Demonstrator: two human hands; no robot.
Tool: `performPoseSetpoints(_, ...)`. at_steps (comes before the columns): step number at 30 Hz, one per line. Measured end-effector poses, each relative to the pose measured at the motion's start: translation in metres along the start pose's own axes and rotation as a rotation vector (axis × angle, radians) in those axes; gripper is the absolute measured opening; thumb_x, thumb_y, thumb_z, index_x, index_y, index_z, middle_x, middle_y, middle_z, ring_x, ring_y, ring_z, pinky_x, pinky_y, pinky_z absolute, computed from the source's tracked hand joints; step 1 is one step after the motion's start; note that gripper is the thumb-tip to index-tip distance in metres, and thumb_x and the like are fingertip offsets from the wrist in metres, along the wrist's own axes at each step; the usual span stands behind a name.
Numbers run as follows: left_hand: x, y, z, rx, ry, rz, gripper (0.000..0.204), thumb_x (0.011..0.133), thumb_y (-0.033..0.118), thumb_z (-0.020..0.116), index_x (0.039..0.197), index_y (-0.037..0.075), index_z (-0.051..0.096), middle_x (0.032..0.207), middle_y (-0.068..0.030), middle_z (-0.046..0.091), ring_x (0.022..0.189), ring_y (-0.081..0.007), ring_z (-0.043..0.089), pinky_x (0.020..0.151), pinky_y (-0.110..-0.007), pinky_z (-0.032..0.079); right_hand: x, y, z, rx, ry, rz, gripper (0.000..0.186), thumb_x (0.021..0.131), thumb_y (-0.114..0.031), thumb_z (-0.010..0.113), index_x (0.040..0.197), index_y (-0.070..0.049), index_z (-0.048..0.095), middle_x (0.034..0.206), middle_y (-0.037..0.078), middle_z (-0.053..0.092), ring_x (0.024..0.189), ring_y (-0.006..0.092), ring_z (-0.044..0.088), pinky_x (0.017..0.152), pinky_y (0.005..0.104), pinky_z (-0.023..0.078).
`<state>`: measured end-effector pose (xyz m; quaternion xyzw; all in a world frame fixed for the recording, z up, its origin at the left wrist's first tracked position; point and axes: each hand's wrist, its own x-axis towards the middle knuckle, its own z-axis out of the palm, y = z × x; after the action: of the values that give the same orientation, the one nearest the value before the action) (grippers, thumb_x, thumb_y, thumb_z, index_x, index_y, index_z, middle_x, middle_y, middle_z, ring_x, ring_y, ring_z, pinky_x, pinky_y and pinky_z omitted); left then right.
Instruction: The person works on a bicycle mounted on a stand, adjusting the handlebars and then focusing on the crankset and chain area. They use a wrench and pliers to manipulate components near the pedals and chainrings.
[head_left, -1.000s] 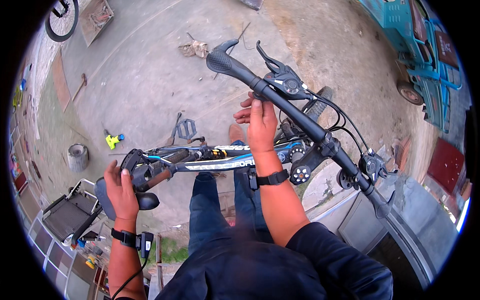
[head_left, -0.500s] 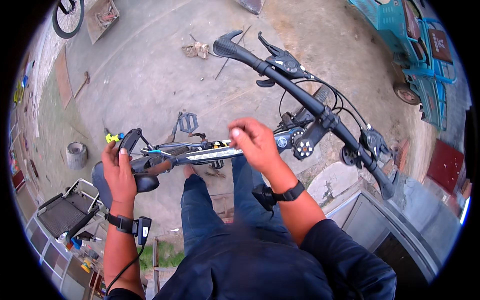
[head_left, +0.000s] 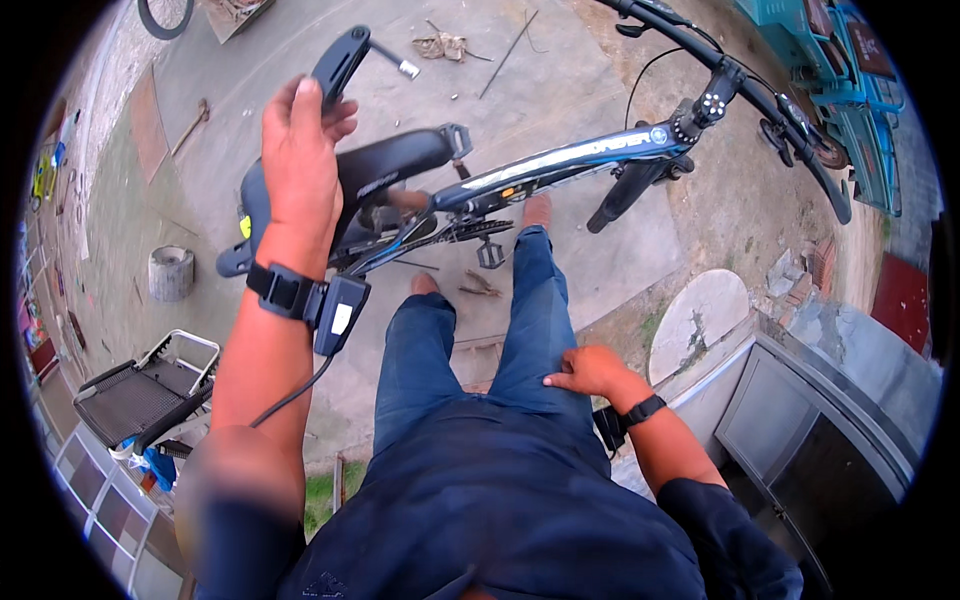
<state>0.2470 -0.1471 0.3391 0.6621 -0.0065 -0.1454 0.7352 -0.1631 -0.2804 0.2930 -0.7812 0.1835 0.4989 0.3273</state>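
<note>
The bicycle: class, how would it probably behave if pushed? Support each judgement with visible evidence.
The bicycle would probably roll if pushed lengthwise, given its front tyre. Pushed sideways, it might tip: the wide handlebar tops a slim body. Its straight frame tube looks rigid, so it should hardly flex.

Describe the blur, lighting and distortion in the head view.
Head view: a smear blurs the left elbow, while the left hand looks fairly sharp; light is soft, no hard shadows on the concrete; the grey metal frame at lower right bows; black surrounds the fisheye circle.
</note>
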Motion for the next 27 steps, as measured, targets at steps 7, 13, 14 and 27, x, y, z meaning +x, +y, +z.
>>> performPoseSetpoints(7,-0.055,0.030,-0.046,-0.198,-0.198,0.007,0.043,0.106,0.028,0.051,0.135,-0.003,0.047,0.110,-0.0143,0.066,0.092,-0.0212,0.067,0.080,-0.031,0.052,-0.018,0.008,0.037,0.144,-0.132,-0.174,0.041,0.092,-0.045,0.065,0.080,-0.007,0.064,0.077,0.017,0.063,0.075,0.0379,0.061,0.068,0.0467,0.047)
performPoseSetpoints(13,-0.143,-0.003,-0.086,0.076,-0.335,-0.221,0.044,0.103,0.025,0.054,0.138,0.001,0.048,0.109,-0.0125,0.061,0.088,-0.0203,0.065,0.073,-0.032,0.052,-0.030,0.031,0.045,0.190,-0.446,-0.217,0.042,0.093,-0.043,0.066,0.072,-0.008,0.062,0.063,0.009,0.060,0.062,0.0261,0.058,0.062,0.0397,0.046)
performPoseSetpoints(14,-0.159,-0.018,-0.088,0.127,-0.373,-0.278,0.043,0.102,0.023,0.055,0.138,0.001,0.048,0.109,-0.0119,0.060,0.087,-0.0198,0.065,0.071,-0.031,0.052,-0.027,0.036,0.046,0.207,-0.503,-0.192,0.042,0.093,-0.043,0.067,0.071,-0.008,0.062,0.063,0.007,0.061,0.062,0.0239,0.059,0.063,0.0385,0.046)
performPoseSetpoints(27,-0.320,-0.170,-0.082,0.475,-0.216,-1.035,0.059,0.097,0.023,0.069,0.140,-0.007,0.041,0.097,-0.0106,0.065,0.082,-0.0144,0.067,0.066,-0.025,0.053,-0.005,0.093,0.042,0.271,-0.783,-0.050,0.043,0.094,-0.043,0.067,0.073,-0.007,0.063,0.063,0.004,0.065,0.059,0.0159,0.066,0.059,0.0311,0.052)
